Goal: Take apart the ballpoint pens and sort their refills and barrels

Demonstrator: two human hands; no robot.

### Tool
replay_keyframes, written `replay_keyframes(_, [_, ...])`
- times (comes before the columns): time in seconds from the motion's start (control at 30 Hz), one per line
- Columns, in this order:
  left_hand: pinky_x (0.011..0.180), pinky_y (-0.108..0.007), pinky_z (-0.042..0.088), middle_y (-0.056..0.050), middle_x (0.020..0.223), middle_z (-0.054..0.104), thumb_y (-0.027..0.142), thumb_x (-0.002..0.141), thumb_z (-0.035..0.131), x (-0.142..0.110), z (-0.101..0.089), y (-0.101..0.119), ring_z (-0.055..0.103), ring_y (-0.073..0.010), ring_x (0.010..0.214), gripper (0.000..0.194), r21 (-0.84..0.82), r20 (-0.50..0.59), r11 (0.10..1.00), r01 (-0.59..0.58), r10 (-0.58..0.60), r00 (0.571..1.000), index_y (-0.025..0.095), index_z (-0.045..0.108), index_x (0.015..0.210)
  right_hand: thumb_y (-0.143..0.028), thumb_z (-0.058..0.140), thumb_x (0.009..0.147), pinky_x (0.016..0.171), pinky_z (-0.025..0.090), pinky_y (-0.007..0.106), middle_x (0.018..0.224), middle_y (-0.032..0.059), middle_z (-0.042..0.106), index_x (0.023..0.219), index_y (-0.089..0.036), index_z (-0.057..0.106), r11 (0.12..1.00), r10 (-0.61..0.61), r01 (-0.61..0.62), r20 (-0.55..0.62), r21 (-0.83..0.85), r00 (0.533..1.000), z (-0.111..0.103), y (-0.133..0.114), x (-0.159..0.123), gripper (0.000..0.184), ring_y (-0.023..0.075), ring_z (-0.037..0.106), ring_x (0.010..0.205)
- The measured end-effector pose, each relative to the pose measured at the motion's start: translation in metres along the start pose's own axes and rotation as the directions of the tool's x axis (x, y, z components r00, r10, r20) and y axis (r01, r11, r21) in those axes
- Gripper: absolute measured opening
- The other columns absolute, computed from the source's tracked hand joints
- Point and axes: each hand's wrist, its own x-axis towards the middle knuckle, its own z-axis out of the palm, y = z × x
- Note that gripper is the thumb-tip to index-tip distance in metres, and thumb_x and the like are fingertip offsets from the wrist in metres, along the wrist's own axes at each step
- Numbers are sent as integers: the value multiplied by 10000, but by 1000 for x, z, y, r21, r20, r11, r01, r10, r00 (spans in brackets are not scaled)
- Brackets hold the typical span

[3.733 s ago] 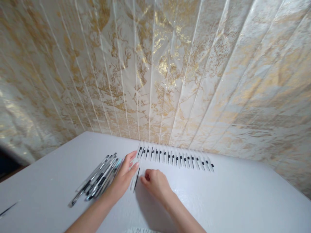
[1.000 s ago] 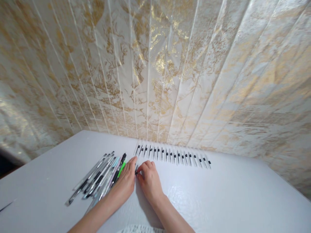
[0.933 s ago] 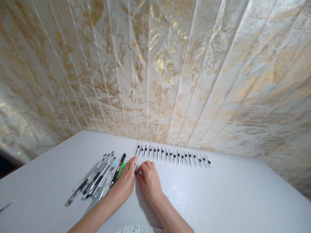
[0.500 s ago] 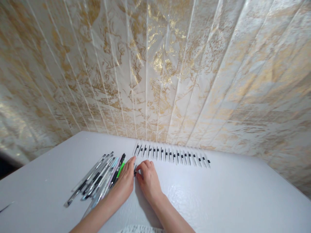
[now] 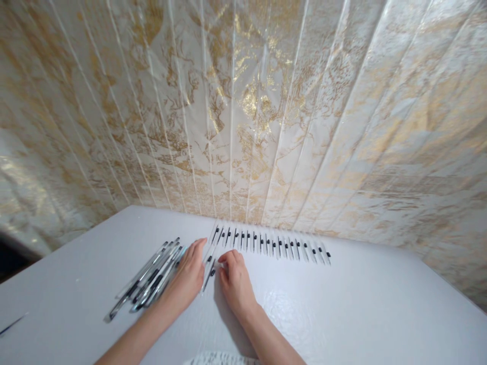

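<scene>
Between my hands lie pen parts: a thin dark refill [image 5: 207,280], a small black piece [image 5: 212,272] beside it, and another black piece [image 5: 209,259] near clear, pale tubing. My left hand [image 5: 189,274] rests just left of them, fingers stretched out and holding nothing; it partly covers a bundle of pens [image 5: 152,276]. Just right of the parts is my right hand [image 5: 236,279], its fingers curled with thumb and index finger apart, nothing visible between them. Behind both hands runs a long row of clear pen parts with dark refills and black pieces [image 5: 267,242].
The white table [image 5: 342,309] reaches back to a hanging white and gold patterned cloth [image 5: 243,111]. A single thin dark pen or refill [image 5: 12,324] lies at the far left. Patterned white fabric [image 5: 220,359] shows at the bottom edge.
My hands have moved apart; the left has shifted left over the pens, hiding the green one. My right fingers have let go of the small black piece, which now lies beside the refill.
</scene>
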Motion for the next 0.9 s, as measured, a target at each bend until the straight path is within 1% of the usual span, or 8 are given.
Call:
replay_keyframes(0.1, [1029, -419, 414, -118, 1230, 551, 189, 865, 356, 14, -36, -23, 516, -267, 1177, 365, 230, 57, 956, 182, -200, 978, 156, 491, 1202, -6, 424, 712, 803, 441, 355, 893, 57, 558, 874, -194, 529, 999, 15, -13, -40, 49, 999, 0, 4, 1, 270, 214, 523, 878])
replay_keyframes(0.2, [959, -417, 441, -139, 1085, 622, 201, 854, 350, 19, -66, -56, 587, -292, 1049, 297, 319, 72, 895, 313, -353, 933, 136, 577, 1034, -49, 424, 729, 765, 442, 334, 846, 36, 548, 861, -200, 523, 995, 35, -27, -82, 95, 996, 1, 6, 3, 223, 198, 530, 820])
replay_keyframes(0.3, [843, -349, 486, -129, 931, 673, 290, 861, 407, 14, -79, -82, 654, -274, 908, 243, 338, 120, 859, 385, -445, 887, 148, 603, 886, -62, 418, 717, 737, 441, 313, 820, 25, 550, 854, -196, 531, 993, 47, -35, -104, 112, 993, 2, 6, 3, 222, 185, 532, 781])
replay_keyframes(0.4, [757, -304, 486, -110, 861, 693, 295, 848, 453, 8, -81, -90, 676, -254, 843, 204, 338, 169, 843, 419, -492, 854, 168, 603, 793, -62, 411, 703, 735, 438, 313, 817, 28, 559, 853, -190, 538, 991, 66, -52, -109, 124, 992, 1, 5, 2, 234, 183, 533, 768])
replay_keyframes(0.6, [709, -329, 467, -130, 834, 706, 221, 832, 456, 8, -86, -79, 677, -281, 813, 192, 318, 157, 824, 469, -534, 831, 179, 588, 700, -68, 464, 658, 743, 438, 299, 765, 18, 591, 788, -193, 564, 906, 253, -206, -82, 369, 964, -3, 4, 9, 207, 175, 538, 751])
replay_keyframes(0.73, [711, -369, 482, -177, 843, 698, 197, 876, 355, 14, -99, -68, 687, -326, 824, 232, 280, 73, 814, 508, -546, 835, 156, 570, 801, -133, 538, 639, 605, 430, 256, 645, -18, 582, 728, -194, 559, 825, 343, -295, -13, 482, 939, -16, 8, 23, 109, 146, 535, 610])
replay_keyframes(0.83, [769, -336, 495, -125, 890, 698, 237, 923, 290, 15, -98, -41, 689, -278, 873, 244, 201, 42, 856, 477, -494, 869, 171, 520, 970, -180, 598, 606, 525, 389, 225, 597, -35, 572, 698, -190, 577, 772, 384, -330, 16, 543, 923, -34, 10, 34, 95, 128, 515, 554])
replay_keyframes(0.9, [798, -266, 498, -56, 949, 699, 286, 953, 271, 9, -85, -7, 681, -203, 912, 238, 100, 69, 913, 395, -402, 913, 216, 488, 1021, -200, 634, 572, 496, 367, 216, 603, -30, 587, 695, -187, 586, 733, 403, -336, 22, 592, 915, -52, 8, 42, 133, 122, 512, 543])
